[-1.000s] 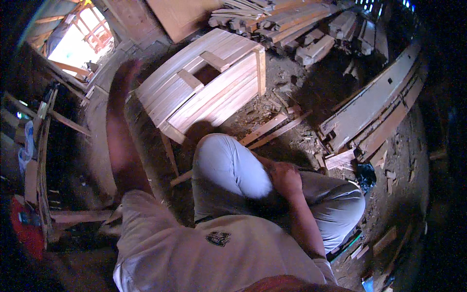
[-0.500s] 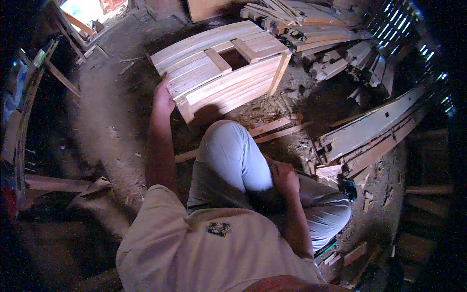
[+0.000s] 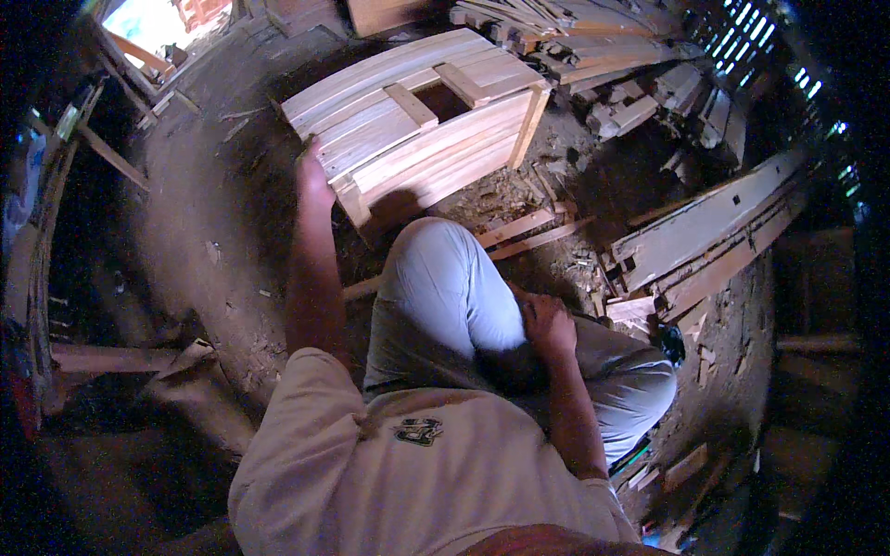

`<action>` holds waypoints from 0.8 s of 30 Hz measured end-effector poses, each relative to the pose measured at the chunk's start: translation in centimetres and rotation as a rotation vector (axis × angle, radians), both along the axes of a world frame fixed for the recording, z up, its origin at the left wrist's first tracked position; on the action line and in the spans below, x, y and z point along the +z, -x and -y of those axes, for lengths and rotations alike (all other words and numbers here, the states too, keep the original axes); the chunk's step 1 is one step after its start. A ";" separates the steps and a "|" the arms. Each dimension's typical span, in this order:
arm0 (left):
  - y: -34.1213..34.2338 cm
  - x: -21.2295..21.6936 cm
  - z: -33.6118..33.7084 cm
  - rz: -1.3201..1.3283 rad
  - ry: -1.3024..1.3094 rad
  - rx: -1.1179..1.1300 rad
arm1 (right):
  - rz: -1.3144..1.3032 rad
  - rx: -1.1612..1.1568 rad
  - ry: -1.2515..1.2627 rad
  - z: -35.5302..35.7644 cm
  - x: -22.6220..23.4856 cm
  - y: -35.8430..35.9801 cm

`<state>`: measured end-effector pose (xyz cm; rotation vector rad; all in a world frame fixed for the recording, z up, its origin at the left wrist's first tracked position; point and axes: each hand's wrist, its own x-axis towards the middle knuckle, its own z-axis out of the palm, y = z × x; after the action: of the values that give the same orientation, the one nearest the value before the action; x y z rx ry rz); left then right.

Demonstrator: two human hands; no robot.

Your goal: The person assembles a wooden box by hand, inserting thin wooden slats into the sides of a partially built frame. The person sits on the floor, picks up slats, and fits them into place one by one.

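Note:
A box-shaped wooden crate (image 3: 380,153) of pale slats stands tilted on the ground ahead of my knees. Two short cross battens flank a dark rectangular opening in its upper face. My left hand (image 3: 315,174) grips the crate's near left edge, its thumb at the top corner and its other fingers mostly hidden. Against my folded legs rests my right hand (image 3: 551,324), its fingers curled in shadow beside the raised grey-trousered knee (image 3: 440,269). What those fingers hold, if anything, cannot be made out.
Stacked boards (image 3: 603,46) and offcuts (image 3: 630,111) lie at the far right. Long planks (image 3: 709,222) lie to my right, and loose strips (image 3: 533,232) lie beyond my knee. Timber pieces (image 3: 116,357) lie at left. A bright doorway (image 3: 167,28) opens at far left.
The crate sits slightly higher and further left in the view, along with its surroundings. My left hand keeps its place on the crate's edge; my right hand stays by my legs.

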<state>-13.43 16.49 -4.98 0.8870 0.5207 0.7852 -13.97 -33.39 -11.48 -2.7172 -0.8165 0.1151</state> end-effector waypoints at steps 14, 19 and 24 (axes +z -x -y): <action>2.6 0.3 -0.2 0.050 -0.131 -0.271 | -0.205 -0.042 0.077 -1.5 5.7 0.2; 1.7 -0.8 -0.3 0.040 -0.003 -0.202 | -0.114 -0.063 -0.022 -0.2 3.0 0.2; 1.2 -1.1 0.3 0.100 -0.017 -0.226 | -0.003 -0.046 -0.022 0.9 -0.4 -0.1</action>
<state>-14.63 16.14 -6.03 0.8996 0.3196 0.6242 -13.84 -34.26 -11.86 -2.7129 -0.7494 0.1000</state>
